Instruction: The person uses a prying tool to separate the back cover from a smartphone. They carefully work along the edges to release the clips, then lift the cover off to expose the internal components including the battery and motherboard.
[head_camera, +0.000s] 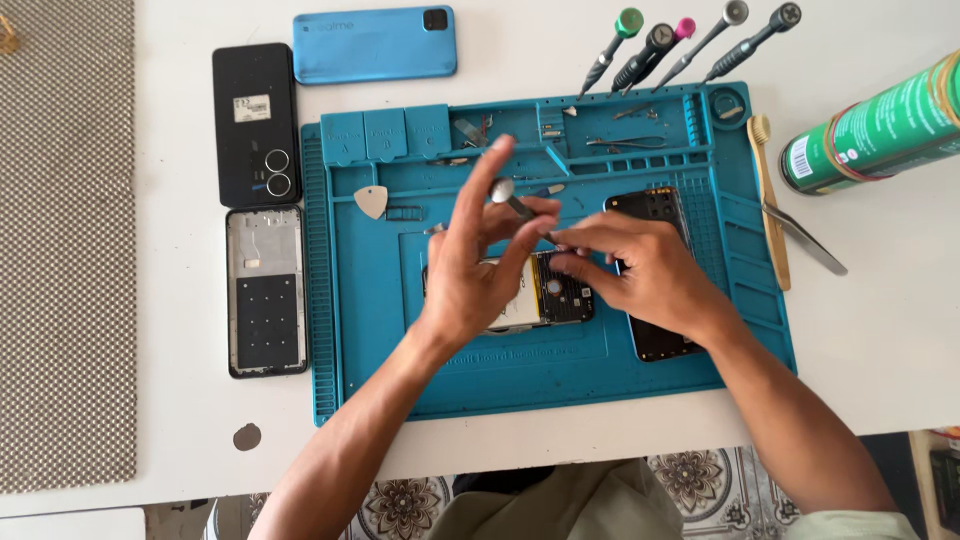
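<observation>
Screwdriver in left-hand grip

**Work Surface Layout**

White table carries a teal repair mat at centre. Left of the mat: black phone back, phone frame, grey mesh pad. Above: blue phone, five screwdrivers. Right: green can, bamboo brush, metal spudger.

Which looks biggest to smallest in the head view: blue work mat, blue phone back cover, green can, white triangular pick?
1. Blue work mat, by far the largest.
2. Blue phone back cover and green can: they look alike, and the can is cut off by the frame edge, so no ranking.
3. White triangular pick, smallest.
</observation>
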